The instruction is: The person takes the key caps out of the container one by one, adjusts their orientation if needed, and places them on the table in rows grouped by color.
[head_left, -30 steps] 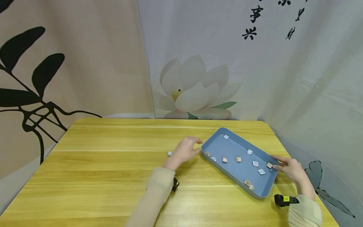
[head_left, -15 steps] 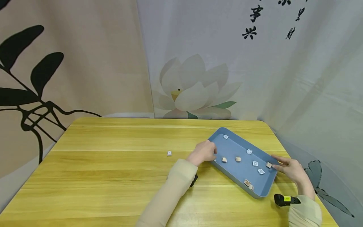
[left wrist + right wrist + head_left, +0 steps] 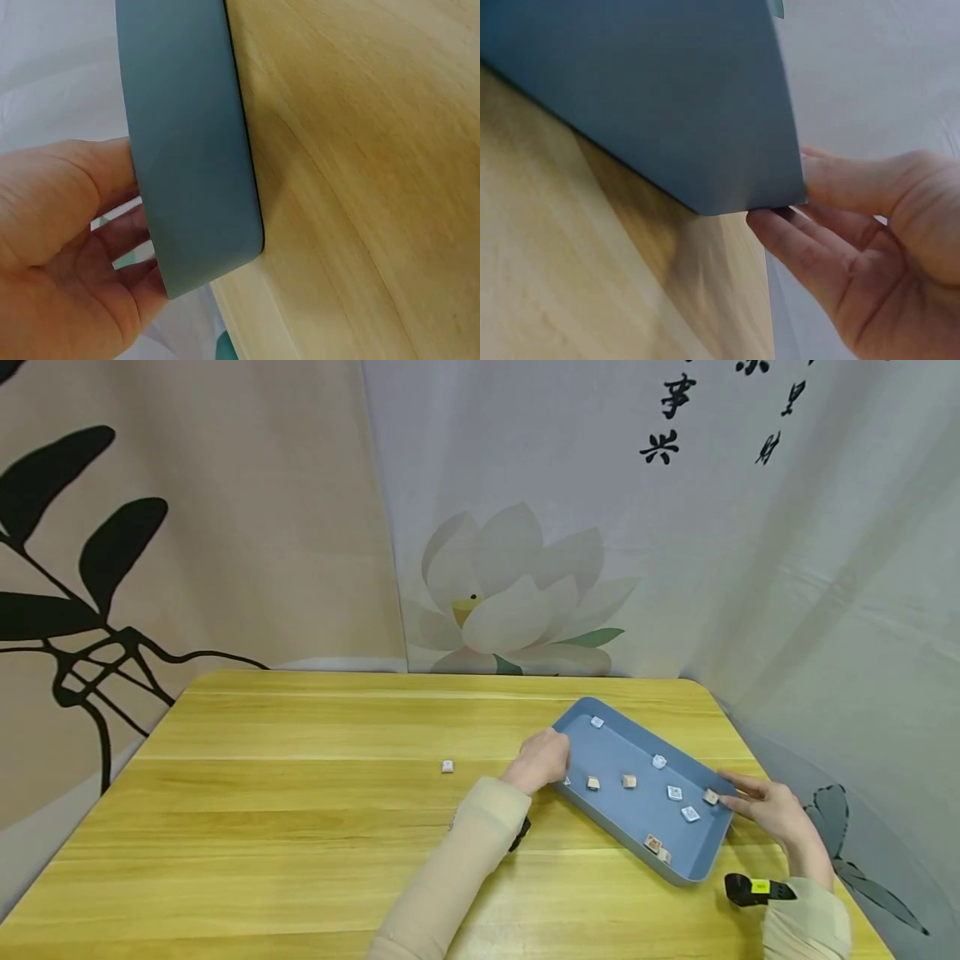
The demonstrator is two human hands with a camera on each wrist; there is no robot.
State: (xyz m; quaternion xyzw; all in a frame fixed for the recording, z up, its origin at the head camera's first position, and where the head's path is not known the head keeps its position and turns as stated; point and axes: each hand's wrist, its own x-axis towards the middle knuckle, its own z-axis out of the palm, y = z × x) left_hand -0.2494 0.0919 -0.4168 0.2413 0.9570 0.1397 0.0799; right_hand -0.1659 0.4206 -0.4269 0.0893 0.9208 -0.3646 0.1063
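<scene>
Far left: cloth backdrop (image 3: 285, 527) with dark leaf print (image 3: 123, 556). Wood surface (image 3: 300, 843) in front of it. 1 loose tile (image 3: 447, 767) on the surface, left of the tray, well apart from it. Left grip (image 3: 538, 758) is over the tray's left end, palm outside the wall, thumb and fingers reaching over the rim; fingertips hidden, can't tell if they pinch anything. Blue tray (image 3: 622, 743) sits on the right half of the surface, angled, right end nearer the camera. 10 small tiles visible inside, spread out: a white tile (image 3: 597, 722) by the far wall, a part-hidden tile (image 3: 566, 781) just beside the left grip, 2 tan tiles (image 3: 628, 782) mid-left, 3 white tiles (image 3: 674, 793) further right, 2 side by side at the near wall, and a tan tile (image 3: 710, 797) at the right end. Right grip (image 3: 768, 810) holds the tray's right end, thumb inside the rim, fingers outside. Black wrist device (image 3: 756, 889) below it.
</scene>
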